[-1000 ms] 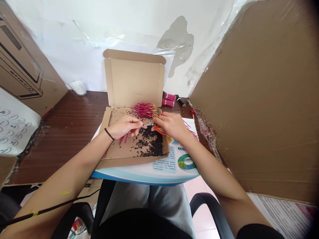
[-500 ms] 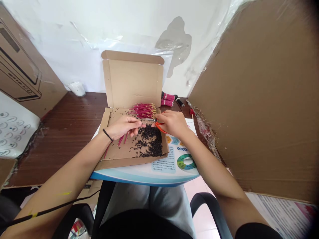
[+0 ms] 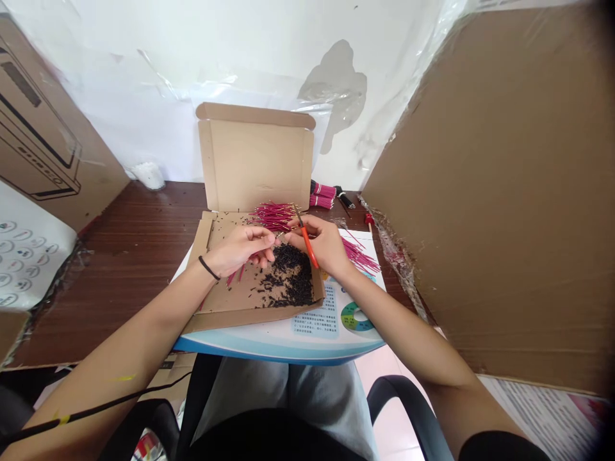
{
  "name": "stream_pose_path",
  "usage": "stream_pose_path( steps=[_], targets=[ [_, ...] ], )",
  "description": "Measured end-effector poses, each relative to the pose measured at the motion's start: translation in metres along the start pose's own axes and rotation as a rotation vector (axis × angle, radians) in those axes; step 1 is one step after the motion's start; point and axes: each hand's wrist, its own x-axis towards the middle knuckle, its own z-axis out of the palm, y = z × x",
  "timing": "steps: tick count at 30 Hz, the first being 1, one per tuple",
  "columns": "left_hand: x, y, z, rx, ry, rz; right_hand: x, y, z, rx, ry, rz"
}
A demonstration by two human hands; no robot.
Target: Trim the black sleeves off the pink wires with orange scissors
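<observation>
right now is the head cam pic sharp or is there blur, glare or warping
In the head view, light is bright and even with no hard shadows; the wide lens bows the large cardboard panel and darkens the top right corner; the plastic sheeting shows faint glare; the thin wires look slightly soft.

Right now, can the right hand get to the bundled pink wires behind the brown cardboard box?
Probably yes. The right hand sits near the bundled pink wires, and the open lid of the brown cardboard box stands beside them, not between. But its fingers hold orange-handled scissors.
</observation>
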Motion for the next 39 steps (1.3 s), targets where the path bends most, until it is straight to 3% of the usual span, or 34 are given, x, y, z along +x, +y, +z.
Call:
stream_pose_path(
  steps=[3, 12, 28, 32, 39],
  targets=[
    [-0.002, -0.001, 0.007, -0.036, -0.024, -0.006, -0.002, -0.003, 0.007, 0.252, -0.041, 0.066],
    [-0.001, -0.007, 0.017, -0.153, -0.017, -0.049, -0.005, -0.007, 0.012, 0.417, 0.007, 0.166],
    [-0.002, -0.008, 0.022, -0.199, -0.064, -0.032, -0.005, -0.007, 0.017, 0.609, -0.034, 0.283],
    [-0.001, -0.009, 0.021, -0.192, -0.089, -0.012, -0.005, -0.007, 0.017, 0.614, -0.051, 0.258],
    [-0.001, -0.01, 0.02, -0.193, -0.037, -0.01, -0.006, -0.006, 0.016, 0.559, -0.009, 0.22]
  ],
)
